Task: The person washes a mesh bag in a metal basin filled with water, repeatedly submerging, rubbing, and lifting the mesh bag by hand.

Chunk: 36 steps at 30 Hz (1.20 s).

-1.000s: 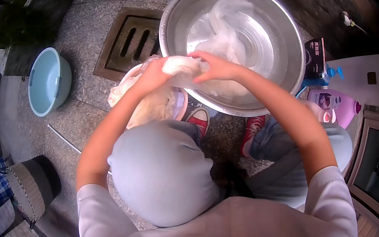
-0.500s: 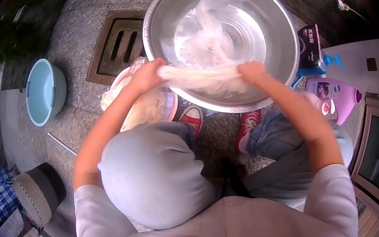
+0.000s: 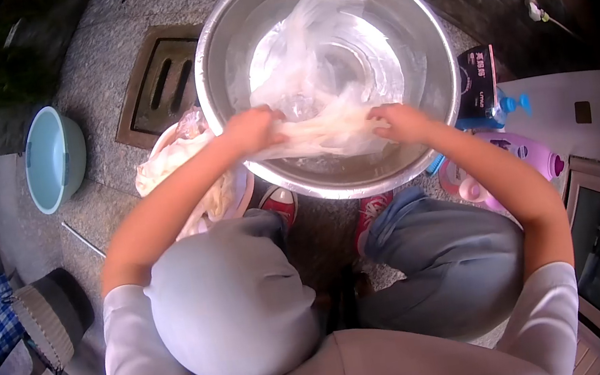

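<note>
A sheer, whitish cloth (image 3: 308,56) lies wet and bunched in a large metal basin (image 3: 440,37). Its near edge stretches between my two hands, over the near side of the basin. My left hand (image 3: 255,128) is closed around the left end of this stretch. At the right end my right hand (image 3: 400,124) grips the fabric, with its fingers bent and slightly spread. Water seems to cover the basin's bottom. To the left of the basin, partly behind my left forearm, a heap of pale cloth (image 3: 166,164) fills a pinkish tub.
A light-blue basin (image 3: 55,160) stands at the left, near a floor drain (image 3: 137,95). On the right are a black packet (image 3: 479,82), a blue pump bottle (image 3: 511,104) and a purple bottle (image 3: 529,151). A striped bag (image 3: 46,315) is at lower left.
My hands have come closer together and lower with the cloth, which hangs looser between them. The view has shifted slightly, with the basin now further left.
</note>
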### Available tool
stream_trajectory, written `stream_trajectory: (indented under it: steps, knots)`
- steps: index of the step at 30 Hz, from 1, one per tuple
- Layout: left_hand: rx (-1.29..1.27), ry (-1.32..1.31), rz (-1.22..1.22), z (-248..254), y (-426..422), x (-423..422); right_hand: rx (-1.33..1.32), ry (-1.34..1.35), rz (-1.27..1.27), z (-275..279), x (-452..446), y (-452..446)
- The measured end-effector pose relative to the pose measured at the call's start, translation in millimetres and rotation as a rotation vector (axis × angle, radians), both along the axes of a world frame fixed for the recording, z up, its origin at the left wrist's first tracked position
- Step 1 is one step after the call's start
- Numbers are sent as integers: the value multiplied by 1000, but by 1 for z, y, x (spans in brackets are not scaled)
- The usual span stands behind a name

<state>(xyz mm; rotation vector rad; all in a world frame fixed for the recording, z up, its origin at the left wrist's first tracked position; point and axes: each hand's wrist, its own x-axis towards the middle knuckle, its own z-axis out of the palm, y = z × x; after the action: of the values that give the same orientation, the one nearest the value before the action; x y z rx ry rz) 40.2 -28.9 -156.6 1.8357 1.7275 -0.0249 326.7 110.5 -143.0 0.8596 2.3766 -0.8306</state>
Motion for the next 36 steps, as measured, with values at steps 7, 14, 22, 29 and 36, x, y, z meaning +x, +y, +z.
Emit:
stream_trajectory:
  steps: [7,14,22,29,36]
  knots:
    - [-86,-447,200,-30,25,14,-44,280,-6,-70,-39,-9]
    - [-290,-1234,620,35,24,-3,-15,186,-120,-58,-13,-2]
    - [24,-927,470,89,7,-30,158,662,-124,62,-11,35]
    - [95,-1020,448,148,-7,-51,-363,386,-376,165,-8,21]
    - [356,-862,324,149,-17,-30,250,260,-102,249,-9,14]
